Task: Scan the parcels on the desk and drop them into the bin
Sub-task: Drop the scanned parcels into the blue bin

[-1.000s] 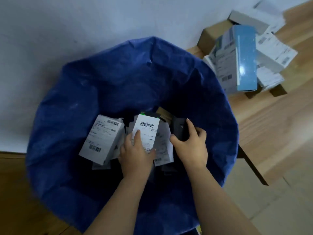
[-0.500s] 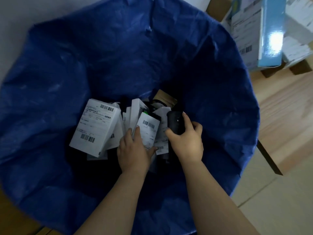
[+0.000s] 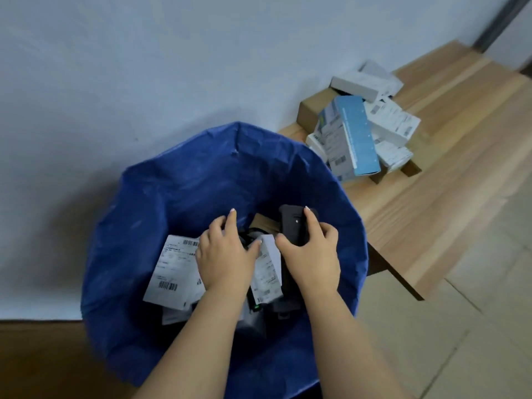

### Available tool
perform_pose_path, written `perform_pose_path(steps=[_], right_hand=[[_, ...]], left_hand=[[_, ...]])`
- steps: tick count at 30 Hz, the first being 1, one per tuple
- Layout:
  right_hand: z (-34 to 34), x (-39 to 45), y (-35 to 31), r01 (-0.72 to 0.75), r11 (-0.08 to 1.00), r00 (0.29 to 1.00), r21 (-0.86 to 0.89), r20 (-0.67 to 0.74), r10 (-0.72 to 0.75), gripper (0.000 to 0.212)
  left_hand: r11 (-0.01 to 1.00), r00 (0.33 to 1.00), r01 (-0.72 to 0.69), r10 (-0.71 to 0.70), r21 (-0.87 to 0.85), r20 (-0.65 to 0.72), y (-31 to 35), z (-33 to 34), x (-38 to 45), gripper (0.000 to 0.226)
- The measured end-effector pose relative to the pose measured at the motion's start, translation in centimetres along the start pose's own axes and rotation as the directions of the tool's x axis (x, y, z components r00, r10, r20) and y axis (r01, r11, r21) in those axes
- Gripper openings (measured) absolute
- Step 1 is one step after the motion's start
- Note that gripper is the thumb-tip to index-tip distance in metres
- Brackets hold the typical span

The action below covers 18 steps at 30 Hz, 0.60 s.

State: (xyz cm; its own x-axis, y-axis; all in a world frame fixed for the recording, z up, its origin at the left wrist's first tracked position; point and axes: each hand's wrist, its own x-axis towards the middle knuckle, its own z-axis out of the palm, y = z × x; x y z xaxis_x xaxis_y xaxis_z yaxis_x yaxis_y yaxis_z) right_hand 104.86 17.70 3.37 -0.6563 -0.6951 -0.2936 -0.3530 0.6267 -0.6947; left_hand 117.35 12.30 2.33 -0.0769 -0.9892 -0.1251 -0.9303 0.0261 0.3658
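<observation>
A second ago the left hand (image 3: 227, 254) was pinching a small labelled parcel upright over the bin (image 3: 172, 197); now its fingers are spread and loose with nothing in them, so that parcel has evidently been let go. It looks to be the white-labelled one (image 3: 266, 272) lying in the bin just beneath and between the two hands, beside the larger labelled box (image 3: 172, 272) at the bin's left. The right hand (image 3: 309, 249) still curls round the black scanner (image 3: 293, 226), held above the bin's right half. Right of the bin, well apart from both hands, a pile of unscanned parcels (image 3: 357, 131) waits on the table (image 3: 431, 203).
</observation>
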Motion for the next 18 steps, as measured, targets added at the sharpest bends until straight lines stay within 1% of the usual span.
perform_pose_path(steps=[4,9,13,18], right_hand=[[-4.5,-1.6,-1.2,0.033,0.997,0.996,0.073,-0.083,-0.027,0.077],[-10.5,-3.1,-0.5,0.052,0.987,0.982,0.152,-0.186,-0.023,0.079],[-15.1,-3.4,1.5,0.066,0.979,0.965,0.195,-0.261,-0.014,0.078],[-22.7,-3.5,5.9,0.067,0.967,0.920,0.246,-0.389,0.035,0.078]], left_hand=[[0.994,0.996,-0.090,0.088,-0.064,-0.033,3.2,-2.8,-1.4,0.079],[0.972,0.979,-0.202,0.197,-0.122,-0.052,8.3,-4.7,-3.9,0.072],[0.947,0.956,-0.295,0.291,-0.126,-0.048,13.0,-5.6,-5.8,0.065],[0.898,0.904,-0.428,0.425,-0.103,-0.055,21.3,-5.2,-9.6,0.064]])
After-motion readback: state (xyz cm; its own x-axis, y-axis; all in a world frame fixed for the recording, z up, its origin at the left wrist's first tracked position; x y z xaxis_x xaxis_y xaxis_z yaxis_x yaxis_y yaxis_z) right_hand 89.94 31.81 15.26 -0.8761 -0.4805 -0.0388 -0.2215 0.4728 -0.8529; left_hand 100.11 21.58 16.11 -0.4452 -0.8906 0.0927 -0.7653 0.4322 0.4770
